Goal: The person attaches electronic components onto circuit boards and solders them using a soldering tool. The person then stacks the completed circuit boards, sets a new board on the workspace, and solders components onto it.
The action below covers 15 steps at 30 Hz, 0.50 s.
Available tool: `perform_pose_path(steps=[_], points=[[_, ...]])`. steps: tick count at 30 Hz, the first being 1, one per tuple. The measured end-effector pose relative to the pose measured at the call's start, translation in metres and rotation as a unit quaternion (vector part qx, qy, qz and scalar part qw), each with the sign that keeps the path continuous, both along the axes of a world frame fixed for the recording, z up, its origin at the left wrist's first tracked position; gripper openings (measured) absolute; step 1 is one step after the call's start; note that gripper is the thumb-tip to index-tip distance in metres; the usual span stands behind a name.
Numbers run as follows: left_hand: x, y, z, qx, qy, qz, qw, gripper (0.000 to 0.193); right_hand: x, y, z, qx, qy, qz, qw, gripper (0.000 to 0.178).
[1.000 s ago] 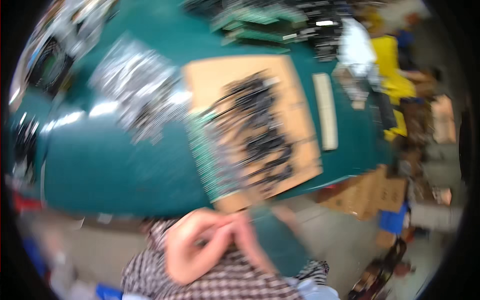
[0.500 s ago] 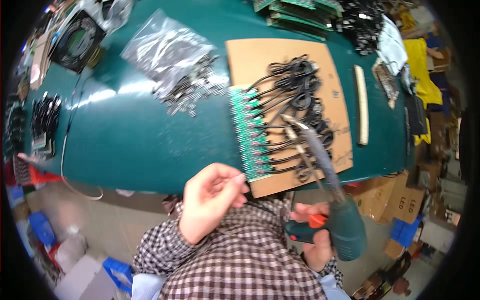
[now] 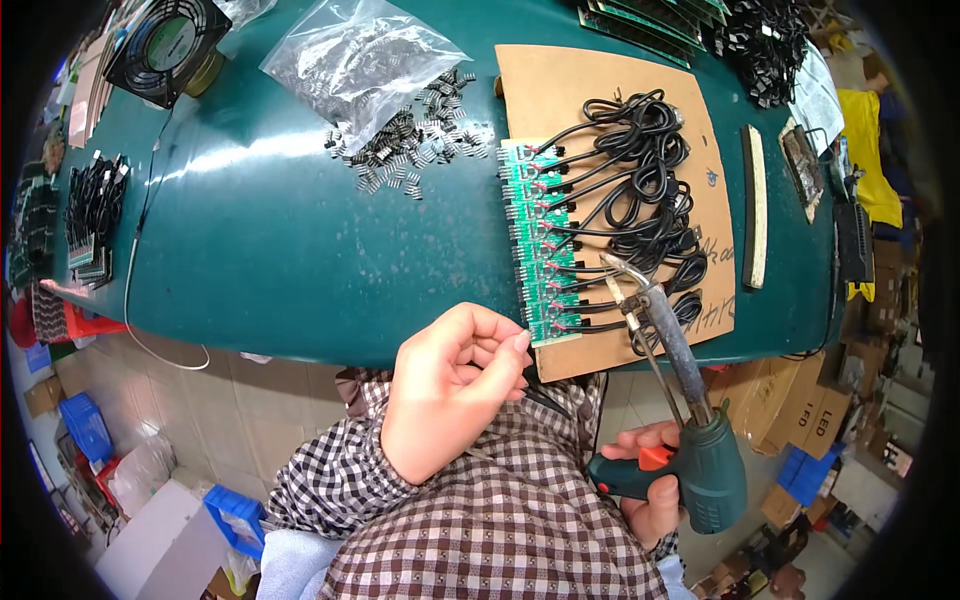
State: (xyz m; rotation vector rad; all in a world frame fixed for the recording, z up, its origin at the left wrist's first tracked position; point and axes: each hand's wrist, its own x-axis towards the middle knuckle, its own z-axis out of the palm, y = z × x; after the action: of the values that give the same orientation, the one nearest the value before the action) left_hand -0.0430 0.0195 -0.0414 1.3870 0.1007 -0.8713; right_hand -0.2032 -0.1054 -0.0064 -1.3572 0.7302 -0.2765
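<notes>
My left hand is closed, thumb and forefinger pinched together at the near left corner of a long green circuit board strip. Whether they grip the corner or something tiny is hidden. Wrapped round the handle of a dark green soldering gun with an orange-red trigger is my right hand. Its bent tip, with a thin feed tube beside it, hovers over black cables just right of the strip. These cables run from the strip's right side in coiled bundles. Strip and cables lie on a brown board.
Left of the brown board, small metal-pinned connectors spill from a clear plastic bag. A black fan stands far left, above a cable bundle. Rightward lies a pale bar. Stacked circuit boards sit at the back.
The whole view has shifted, so the table's things appear further right. Along the strip, the soldering gun's tip has come nearer to me. My left hand stays at the strip's corner.
</notes>
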Motion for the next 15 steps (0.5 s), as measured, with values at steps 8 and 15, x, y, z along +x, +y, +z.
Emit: perform_pose_path(steps=[8,15], points=[[0.006,-0.002,-0.002,-0.026,0.06,0.003,0.998,0.012,-0.019,-0.001,0.0,-0.037,0.027,0.013,0.999,0.058],[0.007,-0.001,-0.004,-0.021,0.064,-0.013,0.998,0.013,-0.02,0.001,0.003,-0.036,0.067,0.023,0.997,0.061]])
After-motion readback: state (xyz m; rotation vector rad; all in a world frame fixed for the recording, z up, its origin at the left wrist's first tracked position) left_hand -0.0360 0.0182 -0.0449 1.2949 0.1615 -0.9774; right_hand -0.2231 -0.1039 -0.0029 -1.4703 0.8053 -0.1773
